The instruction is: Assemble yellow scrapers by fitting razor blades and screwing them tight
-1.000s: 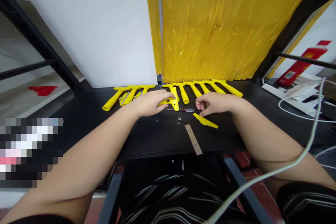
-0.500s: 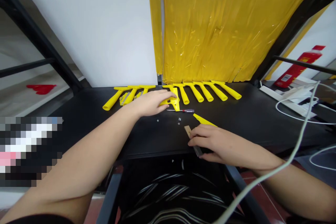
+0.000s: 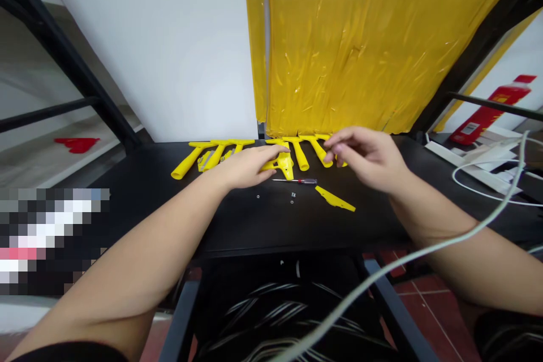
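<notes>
My left hand [image 3: 254, 168] is closed around a yellow plastic T-shaped handle [image 3: 287, 167], its wide head showing past the fingers. Above the table, my right hand [image 3: 365, 158] has its fingers curled and thumb near the fingertips. Whatever they might hold cannot be made out. In front of the left hand lies a screwdriver [image 3: 307, 181] with a dark clear handle. Nearer me are small screws [image 3: 293, 195] and a tiny nut [image 3: 258, 197]. A flat yellow plate [image 3: 335, 199] rests below the right hand.
Several yellow handles, such as one at the left [image 3: 186, 164], line the back of the black table [image 3: 254, 232]. A yellow plastic curtain [image 3: 339, 45] hangs behind. At the right are a red bottle [image 3: 492, 110] and a pale cable [image 3: 407, 263] crossing before my right arm.
My right hand has risen from the table's front edge toward the back row. The greyish-brown strip under its fingers no longer shows on the table. My left hand stays on the yellow handle.
</notes>
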The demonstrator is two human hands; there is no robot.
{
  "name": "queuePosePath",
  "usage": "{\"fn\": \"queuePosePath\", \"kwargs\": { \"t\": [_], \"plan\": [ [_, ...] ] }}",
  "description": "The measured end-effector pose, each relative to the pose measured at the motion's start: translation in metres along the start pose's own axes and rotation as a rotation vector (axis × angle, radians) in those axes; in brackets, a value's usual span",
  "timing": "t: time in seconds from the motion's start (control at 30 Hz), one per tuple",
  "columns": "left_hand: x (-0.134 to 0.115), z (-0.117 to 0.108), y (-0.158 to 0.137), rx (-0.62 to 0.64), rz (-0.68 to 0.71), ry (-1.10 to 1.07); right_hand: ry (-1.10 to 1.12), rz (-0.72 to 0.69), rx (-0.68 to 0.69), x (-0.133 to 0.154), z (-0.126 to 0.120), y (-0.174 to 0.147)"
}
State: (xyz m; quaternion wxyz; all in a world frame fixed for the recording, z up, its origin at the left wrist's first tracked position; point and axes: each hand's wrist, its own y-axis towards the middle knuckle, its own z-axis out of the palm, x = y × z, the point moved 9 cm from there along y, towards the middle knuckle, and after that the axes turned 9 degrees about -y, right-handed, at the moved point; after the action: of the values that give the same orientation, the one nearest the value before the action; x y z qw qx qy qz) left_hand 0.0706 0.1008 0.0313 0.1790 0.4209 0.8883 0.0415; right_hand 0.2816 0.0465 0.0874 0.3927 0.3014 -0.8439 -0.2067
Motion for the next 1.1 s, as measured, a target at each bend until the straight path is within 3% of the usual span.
{"fn": "queuePosePath", "kwargs": {
  "t": [0.07,0.13,0.27,0.4,0.57,0.93,1.1],
  "plan": [
    [0.001,-0.002,0.0,-0.01,-0.025,0.007,0.064,0.059,-0.022,-0.01,-0.007,0.023],
    [0.002,-0.004,0.0,-0.025,-0.042,0.004,0.093,0.085,0.05,-0.02,-0.002,0.043],
    [0.003,-0.006,-0.001,-0.051,-0.051,-0.009,0.201,0.17,0.193,-0.048,0.029,0.06],
    [0.004,-0.006,0.0,-0.067,-0.057,-0.011,0.337,0.223,0.22,-0.07,0.068,0.052],
    [-0.001,-0.006,0.001,-0.073,-0.044,-0.013,0.45,0.361,0.182,-0.086,0.096,0.036],
    [-0.018,-0.002,0.001,-0.04,0.051,0.047,0.499,0.593,0.241,-0.086,0.112,0.02],
    [-0.02,0.001,0.001,-0.032,0.089,0.078,0.5,0.61,0.219,-0.084,0.114,0.018]
  ]
}}
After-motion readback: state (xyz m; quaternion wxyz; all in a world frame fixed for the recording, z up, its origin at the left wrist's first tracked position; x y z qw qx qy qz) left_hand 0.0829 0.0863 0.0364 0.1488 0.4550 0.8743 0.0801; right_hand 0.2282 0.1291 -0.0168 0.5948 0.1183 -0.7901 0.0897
